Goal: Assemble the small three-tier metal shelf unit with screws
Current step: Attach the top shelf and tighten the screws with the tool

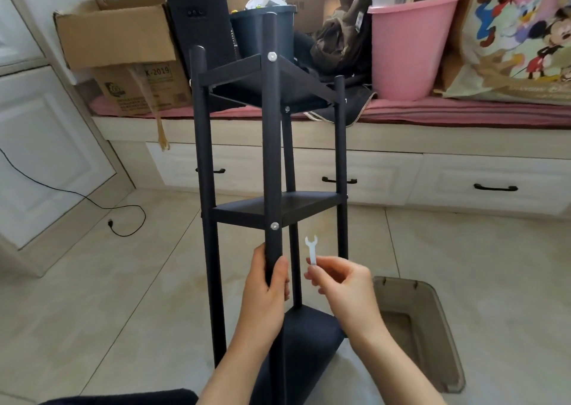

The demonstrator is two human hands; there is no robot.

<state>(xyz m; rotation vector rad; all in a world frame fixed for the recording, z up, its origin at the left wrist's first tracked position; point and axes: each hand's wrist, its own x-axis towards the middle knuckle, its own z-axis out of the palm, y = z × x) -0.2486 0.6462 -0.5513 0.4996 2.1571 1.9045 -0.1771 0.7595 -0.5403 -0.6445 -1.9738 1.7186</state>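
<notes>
One black shelf unit (272, 145): three tiers, four posts, long axis running from the person's lap out toward the window seat (432, 117), top tier farthest away and tilted. Two silver screws show on the nearest post (272, 157): one at the top tier (272, 56), one at the middle tier (274, 226). A third, smaller screw head (287, 108) sits on a rear post just under the top tier.

Left hand (267, 290) comes up from below, fingers and thumb wrapped around the nearest post, just under the middle-tier screw.

Right hand (343, 284) is just right of that post, thumb and fingertips pinching the lower end of one small white wrench (311, 248). The wrench stands upright, open jaw up, not touching the shelf unit.

One clear bin lid (432, 330) lies on the floor, right of the shelf unit.
</notes>
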